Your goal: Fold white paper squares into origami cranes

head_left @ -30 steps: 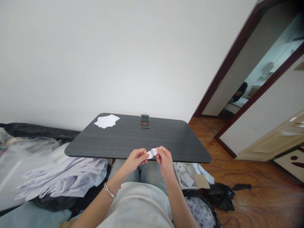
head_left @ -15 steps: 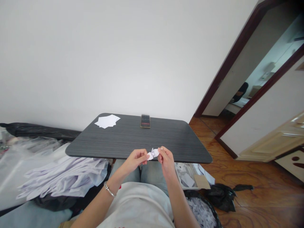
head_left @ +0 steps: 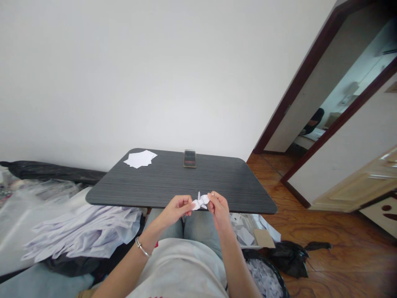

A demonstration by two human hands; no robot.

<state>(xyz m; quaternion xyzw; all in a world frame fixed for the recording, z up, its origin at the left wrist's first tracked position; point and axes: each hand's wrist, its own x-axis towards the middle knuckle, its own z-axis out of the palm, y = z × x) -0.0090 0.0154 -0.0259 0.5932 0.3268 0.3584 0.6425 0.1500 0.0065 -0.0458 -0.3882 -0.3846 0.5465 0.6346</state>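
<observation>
Between my hands, over the near edge of the dark table [head_left: 167, 182], stretches a small white folded piece [head_left: 201, 201], which looks like paper or thin cloth. Its left end is pinched between the thumb and fingers of my left hand [head_left: 177, 208]. My right hand [head_left: 218, 207] pinches the right end. Two narrow points stick out from the middle of the piece, one up and one down. A stack of white sheets [head_left: 140, 159] lies at the table's far left corner.
A phone-like dark device [head_left: 190, 159] stands at the table's back. Crumpled white cloth [head_left: 89, 231] is heaped at the left. At the right are a box with papers [head_left: 245, 234], a black bag of small white pieces [head_left: 265, 277] and another black bag [head_left: 290, 258] on the floor.
My right hand has shifted slightly to the right, and the white piece is stretched a bit longer. Its narrow points now stand out more clearly. My left hand is almost unmoved.
</observation>
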